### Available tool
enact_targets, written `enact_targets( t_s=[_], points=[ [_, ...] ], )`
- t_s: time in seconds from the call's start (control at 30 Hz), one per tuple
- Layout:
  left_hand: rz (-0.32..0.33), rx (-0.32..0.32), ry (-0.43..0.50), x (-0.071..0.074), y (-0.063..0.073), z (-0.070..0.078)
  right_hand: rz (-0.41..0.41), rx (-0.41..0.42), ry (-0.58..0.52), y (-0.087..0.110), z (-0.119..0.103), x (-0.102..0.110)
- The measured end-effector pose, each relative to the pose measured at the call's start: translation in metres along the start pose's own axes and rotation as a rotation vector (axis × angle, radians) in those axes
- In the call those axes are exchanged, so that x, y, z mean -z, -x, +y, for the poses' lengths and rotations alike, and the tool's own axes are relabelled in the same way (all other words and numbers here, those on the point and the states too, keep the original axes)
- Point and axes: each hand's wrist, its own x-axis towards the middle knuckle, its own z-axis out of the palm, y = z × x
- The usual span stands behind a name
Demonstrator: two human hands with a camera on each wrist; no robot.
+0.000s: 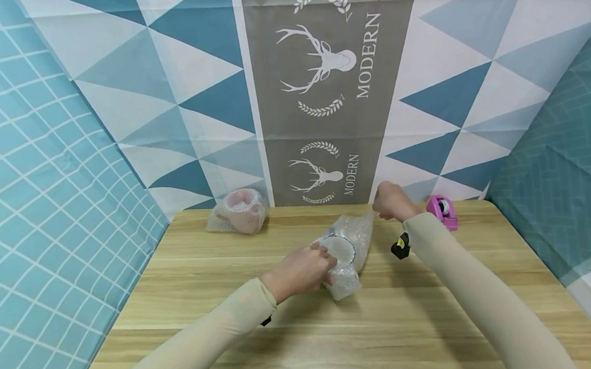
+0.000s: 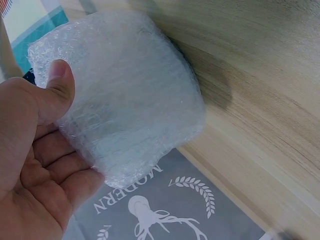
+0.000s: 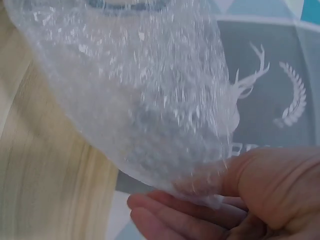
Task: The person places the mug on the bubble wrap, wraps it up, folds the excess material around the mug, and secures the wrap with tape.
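Just right of the table's middle, a round-rimmed cup (image 1: 342,250) is wrapped in clear bubble wrap (image 2: 130,95). My left hand (image 1: 301,270) grips the bundle from its left side; in the left wrist view the thumb lies over the wrap and the other fingers are beneath it. Farther back and to the right, my right hand (image 1: 393,201) pinches a loose corner of the bubble wrap (image 3: 150,115) and pulls it out into a taut flap. Thumb and fingers of the right hand (image 3: 240,195) meet at the tip of that flap.
A pink mug (image 1: 244,208) in bubble wrap stands at the table's back left. A pink tape dispenser (image 1: 443,213) sits at the back right, close to my right forearm. Patterned cloth (image 1: 205,71) rises behind the wooden table (image 1: 189,283).
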Motion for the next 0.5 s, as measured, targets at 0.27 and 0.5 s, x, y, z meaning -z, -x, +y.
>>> enact_targets(
  t_s=[0.27, 0.5],
  points=[
    [0.004, -0.001, 0.003, -0.001, 0.000, 0.000, 0.105, 0.161, 0.061, 0.015, -0.027, -0.005],
    [0.007, 0.003, 0.005, 0.000, 0.000, 0.000, 0.141, 0.242, 0.045, 0.036, -0.044, -0.004]
  ],
)
